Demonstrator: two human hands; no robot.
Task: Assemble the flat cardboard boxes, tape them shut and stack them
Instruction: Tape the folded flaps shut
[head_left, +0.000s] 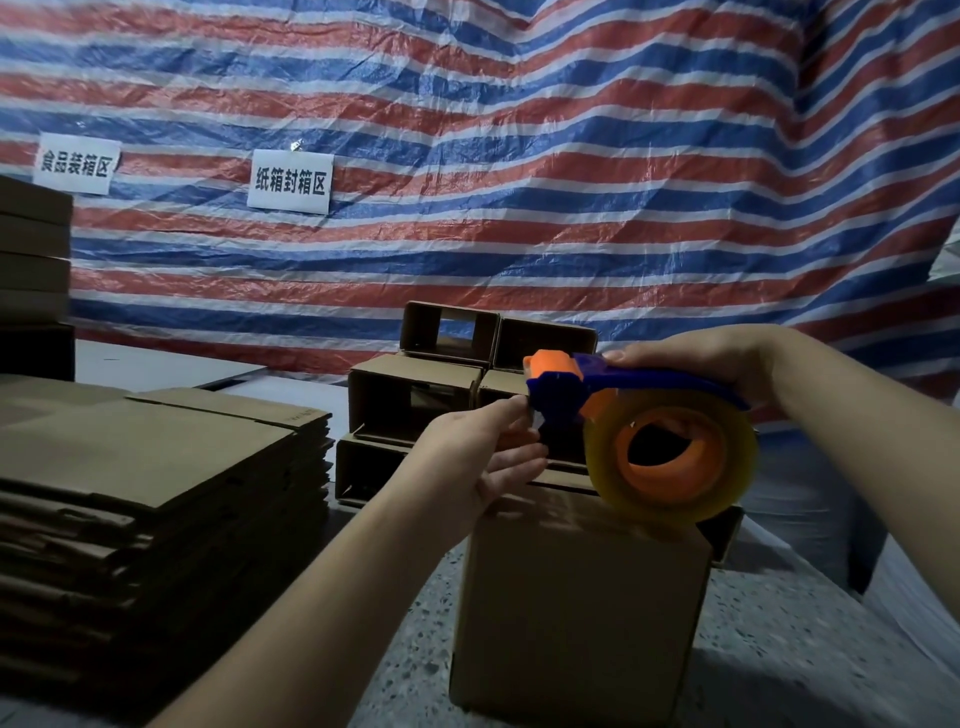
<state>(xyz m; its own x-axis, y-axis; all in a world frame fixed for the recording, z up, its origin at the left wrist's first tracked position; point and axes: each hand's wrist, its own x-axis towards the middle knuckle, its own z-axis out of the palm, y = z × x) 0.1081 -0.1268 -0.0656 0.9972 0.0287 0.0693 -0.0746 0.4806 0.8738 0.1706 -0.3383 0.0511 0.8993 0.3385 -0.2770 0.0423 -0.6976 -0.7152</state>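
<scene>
Striped red, white and blue tarpaulin (519, 156) backs the scene, with two white paper signs (289, 183) at upper left. Right hand (696, 358) wraps the handle of a blue-and-orange tape dispenser carrying a clear tape roll (665, 441), holding it just above the upright brown cardboard box (576, 613) at lower centre, probably to start the seal. Left hand (488, 457) pinches at the cutter end, apparently freeing the tape's loose end. Flat brown cardboard blanks (156, 493) are piled at left; assembled open boxes (415, 400) are stacked behind, centre frame
</scene>
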